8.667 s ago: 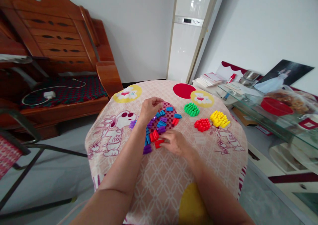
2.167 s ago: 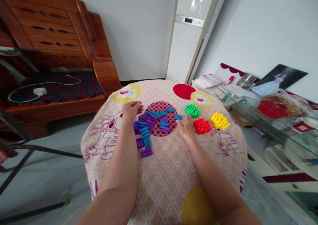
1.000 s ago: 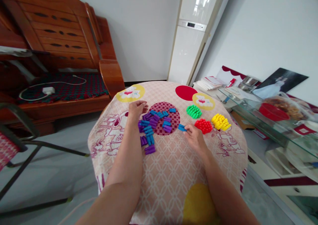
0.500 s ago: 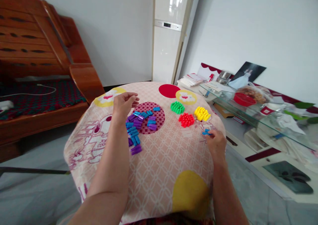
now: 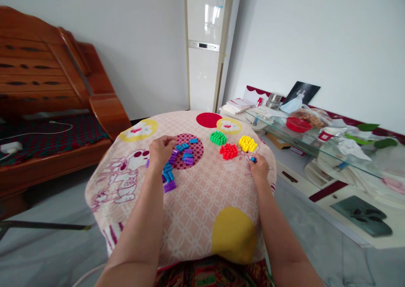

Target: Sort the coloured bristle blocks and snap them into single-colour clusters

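My right hand [image 5: 260, 169] is closed on a small blue plastic toy block [image 5: 253, 160], held over the right side of the table, just in front of the yellow pieces [image 5: 247, 143]. Bent over the left part of the loose pile, my left hand [image 5: 160, 152] has its fingers curled in and the tips together. What it holds, if anything, is hidden. Blue blocks [image 5: 168, 174] and purple blocks [image 5: 169, 186] lie scattered under and beside it, some covered by the hand and forearm. Red pieces [image 5: 229, 151] and green pieces [image 5: 218, 138] stand in tight groups.
A patterned cloth [image 5: 196, 219] covers the round table. A glass shelf [image 5: 319, 147] on the right bears a red bowl [image 5: 298, 124], papers and a photo. At left stands a wooden bench [image 5: 107, 112], and a tall white cabinet unit [image 5: 204, 71] is behind.
Red blocks have left the loose pile since the oldest frame. My right hand has taken a blue block and carried it right. My left hand's fingers have curled in, and the view has turned right.
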{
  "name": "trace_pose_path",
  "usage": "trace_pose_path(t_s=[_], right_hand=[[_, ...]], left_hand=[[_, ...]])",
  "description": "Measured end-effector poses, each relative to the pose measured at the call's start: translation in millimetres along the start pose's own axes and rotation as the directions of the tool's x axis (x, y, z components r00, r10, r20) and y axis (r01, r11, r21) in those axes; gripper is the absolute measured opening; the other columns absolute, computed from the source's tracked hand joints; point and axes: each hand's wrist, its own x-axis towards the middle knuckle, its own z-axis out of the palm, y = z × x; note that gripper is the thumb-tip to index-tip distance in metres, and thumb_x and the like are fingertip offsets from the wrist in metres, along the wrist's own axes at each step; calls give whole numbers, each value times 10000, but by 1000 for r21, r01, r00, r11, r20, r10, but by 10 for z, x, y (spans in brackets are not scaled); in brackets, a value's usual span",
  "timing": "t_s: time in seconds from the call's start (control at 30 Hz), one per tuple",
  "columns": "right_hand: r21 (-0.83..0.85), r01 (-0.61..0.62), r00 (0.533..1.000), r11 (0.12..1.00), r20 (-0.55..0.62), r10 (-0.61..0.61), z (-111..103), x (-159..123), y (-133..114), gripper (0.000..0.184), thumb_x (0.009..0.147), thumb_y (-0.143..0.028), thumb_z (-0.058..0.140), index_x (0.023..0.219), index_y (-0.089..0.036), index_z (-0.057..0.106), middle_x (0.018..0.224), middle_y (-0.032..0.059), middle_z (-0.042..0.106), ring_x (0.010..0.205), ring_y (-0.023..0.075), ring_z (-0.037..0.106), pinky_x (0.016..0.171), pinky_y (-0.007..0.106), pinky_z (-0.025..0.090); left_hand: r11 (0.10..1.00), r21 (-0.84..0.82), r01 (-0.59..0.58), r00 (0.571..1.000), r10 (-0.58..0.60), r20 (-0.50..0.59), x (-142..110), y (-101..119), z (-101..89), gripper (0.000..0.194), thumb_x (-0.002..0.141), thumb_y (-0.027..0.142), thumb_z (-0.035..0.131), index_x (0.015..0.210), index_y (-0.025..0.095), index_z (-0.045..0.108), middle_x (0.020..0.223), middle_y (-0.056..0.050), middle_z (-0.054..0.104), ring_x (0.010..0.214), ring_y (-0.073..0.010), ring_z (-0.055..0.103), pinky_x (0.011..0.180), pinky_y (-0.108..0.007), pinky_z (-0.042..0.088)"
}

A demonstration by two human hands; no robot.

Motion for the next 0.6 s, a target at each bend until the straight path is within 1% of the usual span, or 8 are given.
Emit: trace_pose_path(t_s=[0.07, 0.13, 0.17, 0.33, 0.43, 0.53, 0.6], right_hand=[[14, 2, 999, 1000, -41, -2, 0, -1, 41, 281, 791, -188, 485, 979, -133, 687, 985, 132, 679, 886, 231, 570, 832, 343, 436], [-1, -11, 996, 1000, -88, 11, -7, -5, 79, 301, 800, -180, 476, 1006, -134, 690, 1004, 133, 672, 905, 234, 560, 829, 340, 425], [-20, -22, 995, 1000, -94, 20, -9, -9, 94, 309, 799, -177, 480, 1017, -140, 694, 1003, 129, 670, 906, 234, 557, 821, 338, 420], [-111, -55, 998, 992, -14, 54, 2, -33, 132, 370, 787, -195, 498, 1079, -152, 722, 970, 123, 675, 842, 226, 552, 760, 326, 403], [-79, -33, 999, 996, -20, 31, 15, -25, 163, 406, 776, -221, 487, 1083, -139, 740, 967, 139, 688, 836, 236, 563, 759, 335, 415], [-2, 18, 999, 1000, -38, -18, 29, -7, 211, 393, 756, -247, 469, 993, -138, 762, 953, 147, 704, 850, 251, 580, 785, 354, 438], [40, 47, 998, 998, -48, -45, 41, 3, 241, 379, 741, -262, 465, 941, -145, 766, 950, 147, 713, 858, 259, 589, 800, 367, 450]], left_hand=[[994, 110, 13, 998, -5, -68, -70, -88, -56, 271, 783, 279, 577, 958, 171, 754, 715, -49, 724, 718, -204, 691, 718, -286, 520], [983, 183, 34, 993, -14, -115, -150, -161, -106, 271, 793, 263, 568, 966, 172, 756, 757, -60, 739, 766, -215, 697, 759, -295, 514], [977, 207, 45, 991, -18, -131, -192, -193, -128, 272, 796, 251, 562, 971, 174, 755, 780, -65, 745, 781, -219, 698, 772, -297, 510], [948, 289, 133, 981, -85, -173, -367, -314, -194, 281, 802, 204, 535, 982, 174, 750, 908, -106, 763, 849, -246, 700, 765, -313, 499], [935, 316, 160, 974, -97, -205, -423, -361, -206, 299, 816, 191, 509, 996, 177, 747, 966, -122, 760, 903, -261, 693, 792, -334, 494], [934, 310, 179, 959, -96, -266, -444, -401, -212, 308, 827, 180, 491, 1007, 177, 740, 1017, -129, 750, 945, -262, 685, 835, -345, 494], [932, 300, 205, 952, -118, -284, -447, -418, -220, 316, 826, 169, 491, 1025, 171, 736, 1033, -139, 745, 956, -263, 684, 850, -354, 496]])
